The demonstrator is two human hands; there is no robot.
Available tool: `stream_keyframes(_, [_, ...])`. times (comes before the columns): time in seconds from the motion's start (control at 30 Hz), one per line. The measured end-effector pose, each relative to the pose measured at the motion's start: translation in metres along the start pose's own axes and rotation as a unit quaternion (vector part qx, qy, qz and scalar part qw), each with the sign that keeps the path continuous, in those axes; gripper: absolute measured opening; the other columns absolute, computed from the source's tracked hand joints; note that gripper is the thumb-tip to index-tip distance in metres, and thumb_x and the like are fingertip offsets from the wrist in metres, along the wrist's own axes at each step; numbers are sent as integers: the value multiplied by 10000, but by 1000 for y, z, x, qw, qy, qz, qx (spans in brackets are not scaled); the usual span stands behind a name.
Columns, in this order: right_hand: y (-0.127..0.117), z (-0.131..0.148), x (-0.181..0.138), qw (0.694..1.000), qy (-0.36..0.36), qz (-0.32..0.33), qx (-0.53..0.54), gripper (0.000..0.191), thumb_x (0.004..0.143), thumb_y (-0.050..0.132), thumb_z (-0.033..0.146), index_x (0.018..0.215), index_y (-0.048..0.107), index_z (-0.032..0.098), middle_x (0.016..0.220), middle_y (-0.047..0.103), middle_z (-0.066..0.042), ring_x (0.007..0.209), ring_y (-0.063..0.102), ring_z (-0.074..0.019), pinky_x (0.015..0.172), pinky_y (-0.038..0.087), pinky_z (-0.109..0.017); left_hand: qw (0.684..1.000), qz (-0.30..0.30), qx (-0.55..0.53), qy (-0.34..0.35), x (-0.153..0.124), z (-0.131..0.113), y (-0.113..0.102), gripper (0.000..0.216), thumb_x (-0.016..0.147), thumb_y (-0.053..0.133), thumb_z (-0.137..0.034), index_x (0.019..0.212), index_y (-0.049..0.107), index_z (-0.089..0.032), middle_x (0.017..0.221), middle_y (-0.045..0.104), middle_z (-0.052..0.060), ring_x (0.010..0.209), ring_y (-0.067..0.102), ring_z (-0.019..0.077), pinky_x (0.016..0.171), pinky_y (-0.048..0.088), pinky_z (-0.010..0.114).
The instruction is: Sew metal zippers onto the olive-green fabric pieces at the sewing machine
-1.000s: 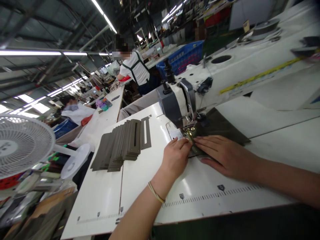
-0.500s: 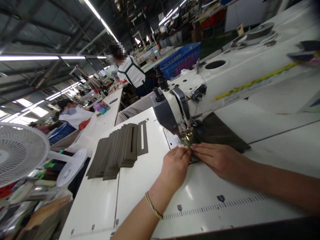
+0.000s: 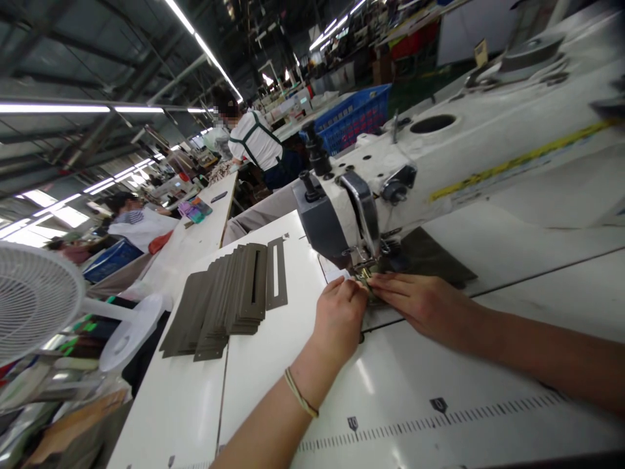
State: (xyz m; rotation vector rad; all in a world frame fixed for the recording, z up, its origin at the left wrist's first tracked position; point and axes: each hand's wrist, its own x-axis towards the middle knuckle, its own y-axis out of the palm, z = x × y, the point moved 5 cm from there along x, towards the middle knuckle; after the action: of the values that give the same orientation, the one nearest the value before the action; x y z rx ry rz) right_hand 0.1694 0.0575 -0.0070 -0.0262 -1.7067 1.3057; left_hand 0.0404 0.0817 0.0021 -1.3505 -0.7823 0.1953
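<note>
At the needle of a white and grey sewing machine (image 3: 317, 225), both hands work on a dark olive fabric piece (image 3: 432, 257). The fabric spreads out to the right behind the presser foot, and its front part is mostly hidden by my fingers. My left hand (image 3: 340, 319) is closed, its bent fingertips pinching the near edge just left of the foot. From the right, my right hand (image 3: 424, 303) reaches in with fingers stretched out and lying on the fabric beside the foot. Brass-coloured metal shows at the needle, too small to make out.
Left of the machine lies a fanned stack of olive slotted pieces (image 3: 234, 293), with a single slotted piece (image 3: 277, 273) beside it. A white fan (image 3: 39, 299) stands at far left. Behind are a blue crate (image 3: 354, 117) and a co-worker in white (image 3: 261, 143). A ruler scale (image 3: 390, 430) marks the table's front.
The fabric's front part has moved further under the foot, and less of it shows before my fingers. Both hands have shifted slightly forward with it. The view has tilted a little.
</note>
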Motion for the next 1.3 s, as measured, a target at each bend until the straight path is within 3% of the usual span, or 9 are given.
stream_keyframes(0.2, [-7,2,0,999,23,-16,17,320,863,437,54,1064,679,112,1102,688,-123,989,658,-206,876,551,-334,995,10,-67,-78,-7,5,-11,195,829,558,-114,1006,625,-159,1020,626,84,920,613,215,817,528,359])
stream_keyframes(0.3, [-7,-16,9,992,98,41,71,275,879,464,113,965,713,194,937,730,-60,840,688,-199,757,563,-320,987,21,-106,-122,-8,7,-16,276,804,647,-210,1071,589,-168,1069,611,80,993,595,222,877,491,386])
stream_keyframes(0.4, [-5,-38,25,975,166,113,99,190,862,546,214,788,718,246,730,716,-4,662,673,-193,606,522,-283,982,47,-72,-170,1,11,-14,233,785,709,-305,939,605,-165,940,625,55,914,608,226,822,488,381])
stream_keyframes(0.47, [-5,-43,34,975,161,125,93,177,833,580,224,705,701,246,684,702,3,636,662,-192,587,504,-276,980,59,-33,-185,8,13,-11,169,802,698,-310,835,612,-168,854,624,42,845,613,219,771,484,362])
stream_keyframes(0.6, [-1,-22,23,983,130,114,63,178,828,546,157,781,709,210,775,719,-38,705,673,-209,661,533,-317,992,68,26,-106,12,3,-7,76,839,619,-230,790,624,-172,826,634,50,814,610,211,778,477,362])
stream_keyframes(0.7, [-2,5,3,998,53,45,-7,288,828,455,43,948,705,121,972,718,-122,861,683,-223,763,558,-333,994,68,69,-48,4,-10,-6,31,824,595,-154,804,619,-153,831,633,65,813,610,218,793,488,370])
stream_keyframes(0.8, [-3,19,-9,996,-20,-20,-85,354,815,390,-26,985,692,47,1026,701,-168,908,682,-221,790,573,-315,994,49,87,-40,-6,-18,-7,115,862,521,-88,914,614,-131,852,635,69,783,626,194,841,502,364])
stream_keyframes(0.9, [-1,17,-9,994,-27,-15,-102,358,808,384,-39,962,698,40,1018,703,-169,899,686,-218,774,583,-301,996,33,75,-31,-9,-20,-6,162,893,475,-81,964,607,-141,874,641,67,775,641,176,862,517,356])
stream_keyframes(1.3, [4,5,7,995,2,-9,-99,385,792,378,-57,956,698,80,991,717,-128,837,695,-186,737,588,-270,997,-49,63,-7,3,-7,-5,110,881,545,-97,804,614,-134,761,625,52,709,627,183,774,549,323])
